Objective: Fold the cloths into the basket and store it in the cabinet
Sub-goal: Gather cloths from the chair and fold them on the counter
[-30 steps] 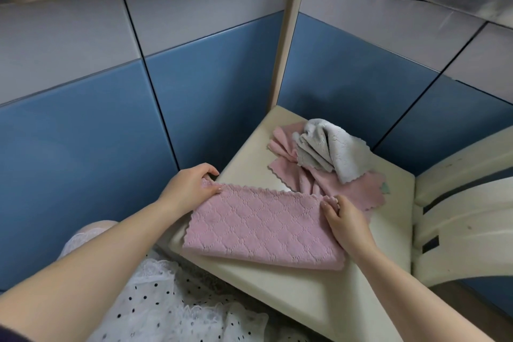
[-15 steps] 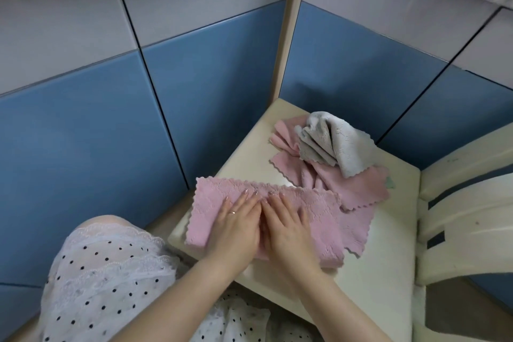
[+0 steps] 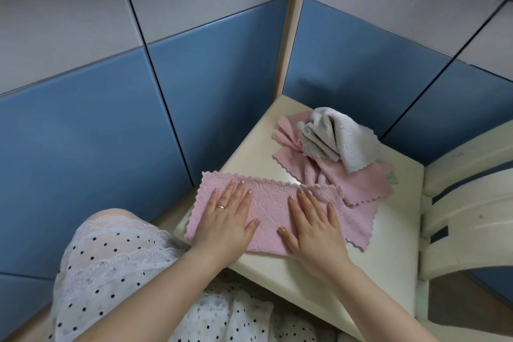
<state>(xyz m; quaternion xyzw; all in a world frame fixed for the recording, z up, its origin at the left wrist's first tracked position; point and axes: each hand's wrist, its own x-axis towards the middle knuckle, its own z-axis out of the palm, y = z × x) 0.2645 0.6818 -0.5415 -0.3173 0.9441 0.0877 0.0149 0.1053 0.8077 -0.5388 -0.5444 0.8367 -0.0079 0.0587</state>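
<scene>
A pink cloth (image 3: 273, 204), folded into a long strip, lies on the near part of a cream chair seat (image 3: 388, 247). My left hand (image 3: 224, 219) presses flat on its left half, fingers straight. My right hand (image 3: 316, 223) presses flat on its right half. Behind them lies a crumpled pink cloth (image 3: 358, 183) with a bunched grey cloth (image 3: 336, 141) on top of it. No basket is in view.
Blue and grey cabinet doors (image 3: 222, 86) form a corner just behind the chair. The chair's cream slatted backrest (image 3: 466, 203) rises on the right. My knee in a white dotted skirt (image 3: 111, 253) is against the seat's near left edge.
A second ago both hands pinched the strip's ends. Then they came together flat at its middle. Now they have slid apart along the cloth, left hand leftward and right hand rightward.
</scene>
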